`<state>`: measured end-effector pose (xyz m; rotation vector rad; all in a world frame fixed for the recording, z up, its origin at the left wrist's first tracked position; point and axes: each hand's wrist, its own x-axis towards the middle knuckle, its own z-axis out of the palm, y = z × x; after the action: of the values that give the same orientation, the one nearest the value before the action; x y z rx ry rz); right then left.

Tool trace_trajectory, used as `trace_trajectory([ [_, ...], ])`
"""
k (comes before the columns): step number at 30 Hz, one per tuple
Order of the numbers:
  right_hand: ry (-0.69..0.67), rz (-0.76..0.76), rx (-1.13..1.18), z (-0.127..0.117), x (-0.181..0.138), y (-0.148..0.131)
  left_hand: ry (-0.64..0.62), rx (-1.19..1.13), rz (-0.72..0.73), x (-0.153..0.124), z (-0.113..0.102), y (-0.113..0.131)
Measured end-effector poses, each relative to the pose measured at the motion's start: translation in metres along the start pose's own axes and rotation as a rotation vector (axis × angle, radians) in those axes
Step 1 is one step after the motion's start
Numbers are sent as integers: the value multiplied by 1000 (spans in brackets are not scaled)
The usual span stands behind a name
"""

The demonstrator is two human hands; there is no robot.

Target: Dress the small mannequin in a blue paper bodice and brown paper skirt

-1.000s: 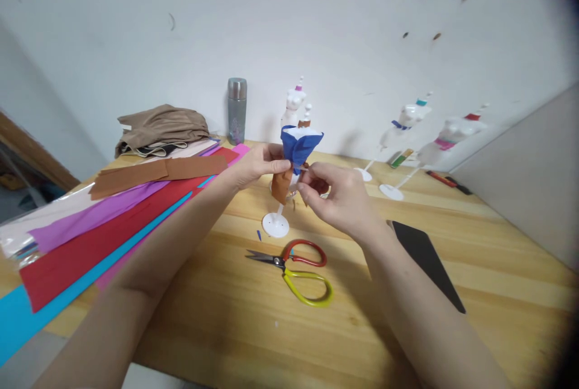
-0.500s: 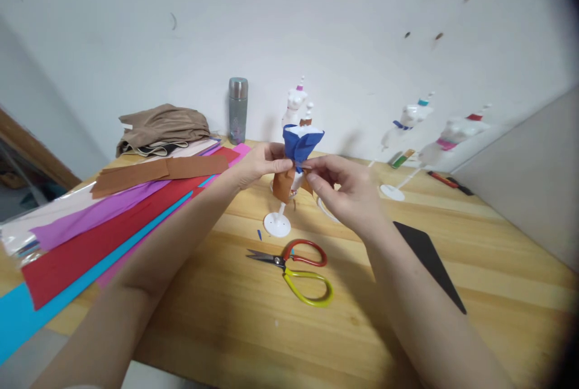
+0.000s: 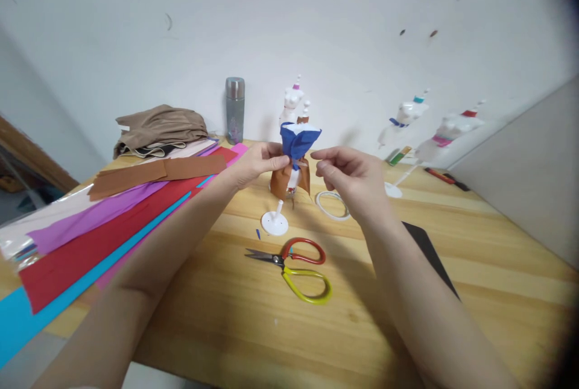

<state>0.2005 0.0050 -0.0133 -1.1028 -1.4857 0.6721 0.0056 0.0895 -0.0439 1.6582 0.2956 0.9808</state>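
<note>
My left hand [image 3: 265,164] is closed on a small white dress form wrapped in cloth, its thumb at the waist. Folded blue cloth [image 3: 299,143] flares at the top of the form, and brown cloth [image 3: 283,181] hangs below the waist with a white strip showing between its edges. My right hand [image 3: 350,175] is just right of the form, thumb and forefinger drawn together; whether they pinch anything thin I cannot make out. Under the form, a round white stand base [image 3: 274,224] with a short post is on the table, apart from the form in this view.
Scissors [image 3: 284,262] with one red and one yellow handle lie in front. A white ring [image 3: 332,205] lies near my right hand. Brown strips [image 3: 158,175] and coloured cloth cover the left side. A flask [image 3: 235,111] and more dress forms [image 3: 409,113] stand behind.
My right hand has come away from the waist of the form and moved right, uncovering the white ring. My left hand keeps its hold; the form stays about in place.
</note>
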Motion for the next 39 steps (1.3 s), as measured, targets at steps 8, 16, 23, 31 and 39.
trace_trajectory([
  [8,-3,-96,-74,6,1,4,-36,54,-55,-2,-5,2],
  [16,-45,-110,-115,8,-1,4,-32,3,-43,-4,-8,3],
  [23,-69,-155,-109,12,-5,4,-37,-28,-55,-2,-13,-3],
  [31,-95,-226,-189,19,-12,2,-21,-99,-102,-6,-25,-23],
  [39,-119,-265,-200,23,-14,4,18,-172,-128,-5,-23,-24],
])
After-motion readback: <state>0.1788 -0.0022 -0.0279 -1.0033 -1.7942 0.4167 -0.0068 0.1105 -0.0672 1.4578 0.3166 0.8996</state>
